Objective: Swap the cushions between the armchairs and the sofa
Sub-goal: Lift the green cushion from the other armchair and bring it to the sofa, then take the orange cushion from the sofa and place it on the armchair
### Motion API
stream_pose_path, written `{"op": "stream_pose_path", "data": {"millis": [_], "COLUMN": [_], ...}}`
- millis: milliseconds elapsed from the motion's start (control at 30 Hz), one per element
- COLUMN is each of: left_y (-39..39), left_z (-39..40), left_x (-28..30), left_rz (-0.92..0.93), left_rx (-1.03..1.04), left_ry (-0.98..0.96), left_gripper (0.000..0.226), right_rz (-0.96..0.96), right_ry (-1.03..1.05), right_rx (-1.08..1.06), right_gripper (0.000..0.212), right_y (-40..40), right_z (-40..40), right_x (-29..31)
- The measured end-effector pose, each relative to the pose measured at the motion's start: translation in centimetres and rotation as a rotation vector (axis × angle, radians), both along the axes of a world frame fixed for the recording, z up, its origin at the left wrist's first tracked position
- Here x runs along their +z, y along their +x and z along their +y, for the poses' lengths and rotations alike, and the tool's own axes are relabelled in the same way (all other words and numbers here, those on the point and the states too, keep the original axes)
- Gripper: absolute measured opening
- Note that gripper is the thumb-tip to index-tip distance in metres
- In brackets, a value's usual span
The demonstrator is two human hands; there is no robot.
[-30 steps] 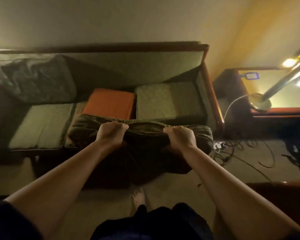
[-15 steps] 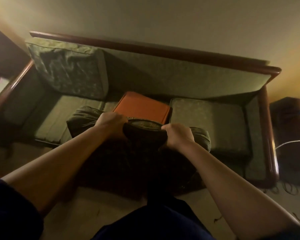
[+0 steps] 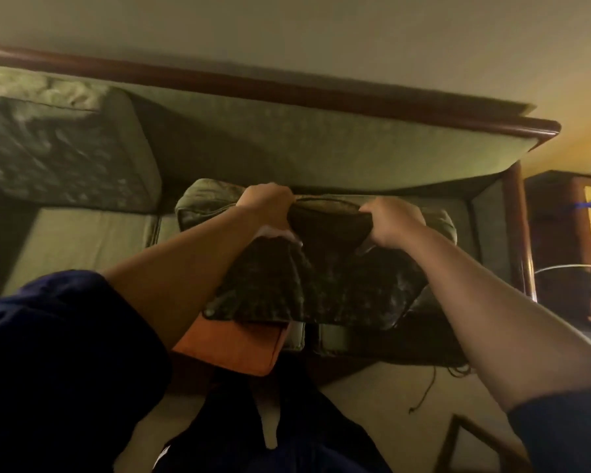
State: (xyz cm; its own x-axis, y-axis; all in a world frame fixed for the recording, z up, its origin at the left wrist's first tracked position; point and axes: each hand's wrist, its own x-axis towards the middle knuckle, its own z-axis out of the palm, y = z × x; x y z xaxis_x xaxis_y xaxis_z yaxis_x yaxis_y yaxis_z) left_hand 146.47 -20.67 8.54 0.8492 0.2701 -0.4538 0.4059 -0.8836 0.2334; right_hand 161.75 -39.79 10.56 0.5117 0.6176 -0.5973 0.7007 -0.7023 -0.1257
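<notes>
Cushions are shifting: past the one leaning on the sofa back at far left, our left hand and right hand now hold the dark patterned cushion over the sofa seat, where half a second ago it hung before the front edge. Fingers of both hands curl tight, pinching its bunched top edge. We judge it nearly placed, overlapping the orange cushion.
</notes>
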Motion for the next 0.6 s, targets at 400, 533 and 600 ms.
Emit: {"op": "stream_pose_path", "data": {"millis": [400, 533, 600], "left_y": [-0.7, -10.6, -16.4], "left_z": [7.4, 9.3, 10.0], "left_x": [-6.4, -9.7, -11.7], "left_rz": [-0.044, 0.040, 0.094], "left_rx": [0.055, 0.244, 0.334], "left_ry": [-0.062, -0.140, -0.155], "left_gripper": [0.069, 0.059, 0.053], "right_rz": [-0.169, 0.075, 0.180], "right_ry": [0.110, 0.182, 0.214], "right_rx": [-0.248, -0.152, -0.141], "right_gripper": [0.052, 0.044, 0.036], "right_y": [0.4, -8.7, -14.6], "right_z": [4.8, 6.5, 6.5], "right_x": [-7.1, -10.7, -12.9]}}
